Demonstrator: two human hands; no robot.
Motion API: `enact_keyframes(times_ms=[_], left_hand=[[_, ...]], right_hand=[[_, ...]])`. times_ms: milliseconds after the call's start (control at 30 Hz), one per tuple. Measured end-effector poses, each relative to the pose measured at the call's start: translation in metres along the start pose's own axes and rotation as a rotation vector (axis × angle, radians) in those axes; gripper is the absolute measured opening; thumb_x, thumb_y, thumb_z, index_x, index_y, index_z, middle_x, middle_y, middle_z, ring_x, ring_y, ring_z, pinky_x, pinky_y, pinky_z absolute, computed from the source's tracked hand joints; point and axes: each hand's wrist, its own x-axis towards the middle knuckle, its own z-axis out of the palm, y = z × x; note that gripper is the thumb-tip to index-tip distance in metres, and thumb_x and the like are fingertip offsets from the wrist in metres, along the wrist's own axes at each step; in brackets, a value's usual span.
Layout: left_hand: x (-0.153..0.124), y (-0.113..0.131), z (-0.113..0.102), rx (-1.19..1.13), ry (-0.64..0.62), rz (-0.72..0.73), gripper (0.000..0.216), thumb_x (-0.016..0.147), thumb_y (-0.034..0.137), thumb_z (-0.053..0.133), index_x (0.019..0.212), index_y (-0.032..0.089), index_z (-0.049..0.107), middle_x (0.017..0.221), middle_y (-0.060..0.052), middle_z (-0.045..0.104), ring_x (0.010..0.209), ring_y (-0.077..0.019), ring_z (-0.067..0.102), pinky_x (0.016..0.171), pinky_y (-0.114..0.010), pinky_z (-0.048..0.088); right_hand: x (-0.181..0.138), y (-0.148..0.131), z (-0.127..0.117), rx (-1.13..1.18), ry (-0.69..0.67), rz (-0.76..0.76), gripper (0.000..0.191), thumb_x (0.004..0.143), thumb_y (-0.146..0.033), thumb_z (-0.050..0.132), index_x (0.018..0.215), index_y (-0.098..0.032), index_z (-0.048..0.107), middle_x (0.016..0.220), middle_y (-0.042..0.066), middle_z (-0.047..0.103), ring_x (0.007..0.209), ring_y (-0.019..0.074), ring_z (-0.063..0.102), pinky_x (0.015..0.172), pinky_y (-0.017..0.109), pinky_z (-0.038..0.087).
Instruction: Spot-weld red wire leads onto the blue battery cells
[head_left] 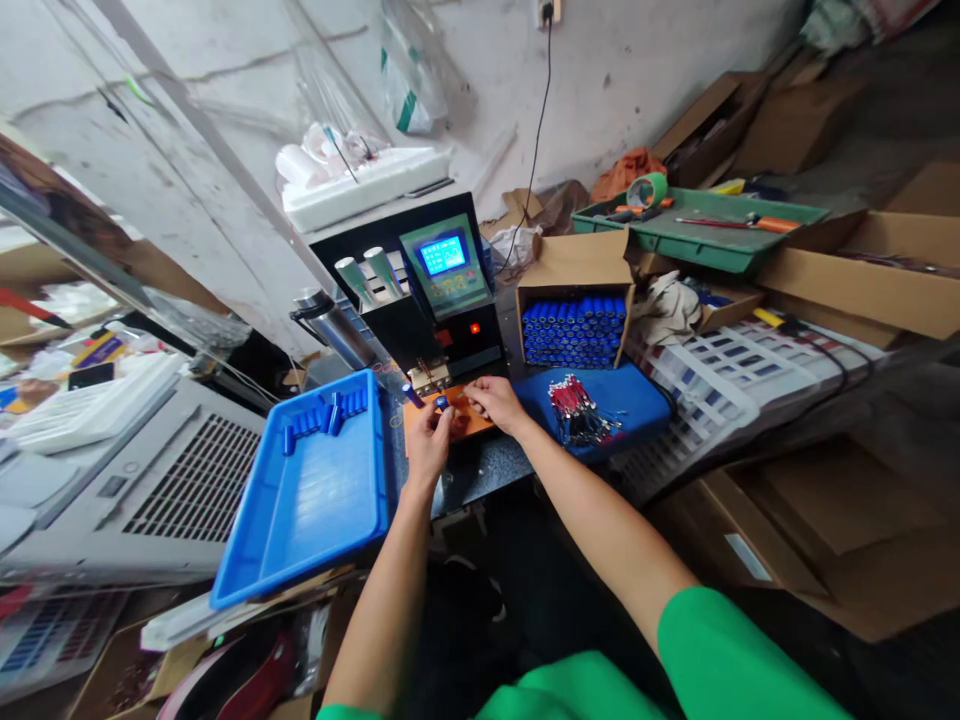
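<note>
My left hand [429, 440] is closed around a blue battery cell [441, 402] at the front of a spot welding machine [469, 345]. A second blue cell [412, 396] stands out beside its fingers; whether the hand also grips that one I cannot tell. Just to the right, my right hand [495, 402] has its fingers pinched together close to the held cell. What is between those fingertips is too small to make out. Both hands are over an orange plate [480, 422] below the welder's metal electrodes [430, 376].
Left is a blue tray [322, 500] with several blue cells. Right, a bundle of red and black wire leads [577, 410] lies on a blue pad [637, 405]. Behind it stands a cardboard box [577, 255] packed with cells. A steel flask [337, 330] stands beside the machine.
</note>
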Motion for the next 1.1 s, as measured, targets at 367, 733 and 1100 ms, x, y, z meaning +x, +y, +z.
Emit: enact_keyframes(times_ms=[367, 733, 1100], left_hand=[[0.017, -0.002, 0.002, -0.02, 0.0, 0.043, 0.027, 0.076, 0.042, 0.067, 0.082, 0.016, 0.069, 0.073, -0.002, 0.066, 0.071, -0.0158, 0.058, 0.067, -0.025, 0.047], [0.013, -0.012, 0.004, -0.072, -0.024, 0.025, 0.024, 0.081, 0.037, 0.062, 0.09, 0.016, 0.069, 0.084, -0.004, 0.07, 0.079, -0.0179, 0.063, 0.078, -0.03, 0.051], [0.011, -0.027, 0.01, -0.022, 0.012, 0.068, 0.027, 0.087, 0.033, 0.057, 0.106, 0.016, 0.068, 0.099, -0.007, 0.073, 0.092, -0.0219, 0.066, 0.088, -0.035, 0.05]], right_hand=[[0.001, 0.0, 0.004, -0.05, 0.043, -0.009, 0.025, 0.069, -0.036, 0.07, 0.063, -0.018, 0.054, 0.045, -0.008, 0.044, 0.039, 0.0048, 0.036, 0.039, 0.018, 0.023], [-0.001, 0.006, 0.009, -0.137, 0.108, -0.059, 0.021, 0.068, -0.035, 0.065, 0.063, -0.018, 0.054, 0.048, -0.007, 0.048, 0.041, 0.0054, 0.038, 0.041, 0.018, 0.026], [0.002, 0.0, 0.026, -0.159, 0.128, -0.092, 0.023, 0.069, -0.038, 0.062, 0.06, -0.019, 0.052, 0.044, -0.006, 0.048, 0.039, 0.0066, 0.039, 0.039, 0.018, 0.028]])
